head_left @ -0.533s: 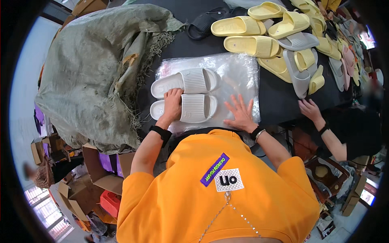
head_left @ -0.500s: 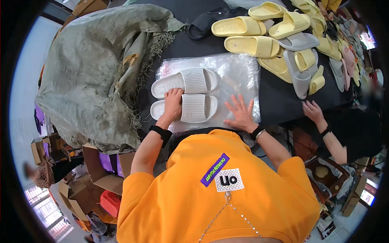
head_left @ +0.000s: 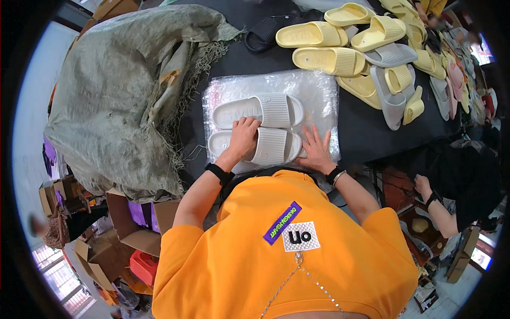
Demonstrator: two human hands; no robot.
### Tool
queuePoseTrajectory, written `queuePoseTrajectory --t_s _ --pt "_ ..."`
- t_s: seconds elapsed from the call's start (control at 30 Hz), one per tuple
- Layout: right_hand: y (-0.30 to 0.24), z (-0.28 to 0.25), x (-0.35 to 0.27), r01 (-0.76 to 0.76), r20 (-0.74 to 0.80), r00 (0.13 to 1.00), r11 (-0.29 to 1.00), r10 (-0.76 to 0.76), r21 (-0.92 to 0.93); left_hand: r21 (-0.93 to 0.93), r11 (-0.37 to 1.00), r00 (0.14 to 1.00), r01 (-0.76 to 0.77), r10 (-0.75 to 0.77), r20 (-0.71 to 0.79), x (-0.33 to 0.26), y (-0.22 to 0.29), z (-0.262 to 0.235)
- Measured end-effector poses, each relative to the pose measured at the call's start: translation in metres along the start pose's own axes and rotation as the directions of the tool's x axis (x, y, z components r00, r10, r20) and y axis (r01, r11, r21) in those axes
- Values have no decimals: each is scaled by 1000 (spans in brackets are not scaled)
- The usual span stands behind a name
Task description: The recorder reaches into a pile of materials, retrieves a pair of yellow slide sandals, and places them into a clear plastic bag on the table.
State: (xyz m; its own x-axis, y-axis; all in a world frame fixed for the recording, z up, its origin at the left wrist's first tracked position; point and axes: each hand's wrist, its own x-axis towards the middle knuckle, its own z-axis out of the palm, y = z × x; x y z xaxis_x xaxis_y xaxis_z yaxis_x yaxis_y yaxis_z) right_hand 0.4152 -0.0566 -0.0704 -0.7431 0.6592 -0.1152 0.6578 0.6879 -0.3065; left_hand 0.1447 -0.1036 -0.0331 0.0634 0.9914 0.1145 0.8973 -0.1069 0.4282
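Note:
A pair of light grey slide slippers [head_left: 275, 145] lies side by side on a stack of clear plastic bags [head_left: 319, 87], toes toward the right. My left hand [head_left: 242, 139] grips their adjoining inner edges just behind the straps, its fingers curled between the two. My right hand [head_left: 317, 151] rests on the bags at the toe end, fingers spread, with the thumb side close to the nearer slipper's toe. Nothing is held in it.
Yellow slippers [head_left: 326, 61] and grey slippers [head_left: 392, 103] are heaped at the far right. A black slipper [head_left: 261, 37] lies behind the bags. A large woven sack [head_left: 117, 101] covers the left side. At right, a co-worker's hand [head_left: 423, 187] is beside the table.
The grey slipper pair has slid rightward across the bags with my left hand. My right hand has stayed nearly in place. The co-worker's hand has moved down, away from the slippers.

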Motion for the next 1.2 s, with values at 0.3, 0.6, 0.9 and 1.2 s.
queuePoseTrajectory --t_s 0.3,0.6,0.9,1.2 --pt "7 11 -1 22 -43 999 997 -25 -74 -84 996 996 -41 34 -87 -4 -1 3" --pt "4 7 -1 4 4 1000 998 -4 -62 -56 998 1000 14 -14 -1 -1 -1 -12" --pt "-3 1 0 -22 -24 999 1000 21 -22 73 994 996 79 -76 -46 -20 -28 -5" --pt "-3 1 0 -26 -21 999 1000 26 3 70 990 991 122 -118 -62 -29 -48 -16"
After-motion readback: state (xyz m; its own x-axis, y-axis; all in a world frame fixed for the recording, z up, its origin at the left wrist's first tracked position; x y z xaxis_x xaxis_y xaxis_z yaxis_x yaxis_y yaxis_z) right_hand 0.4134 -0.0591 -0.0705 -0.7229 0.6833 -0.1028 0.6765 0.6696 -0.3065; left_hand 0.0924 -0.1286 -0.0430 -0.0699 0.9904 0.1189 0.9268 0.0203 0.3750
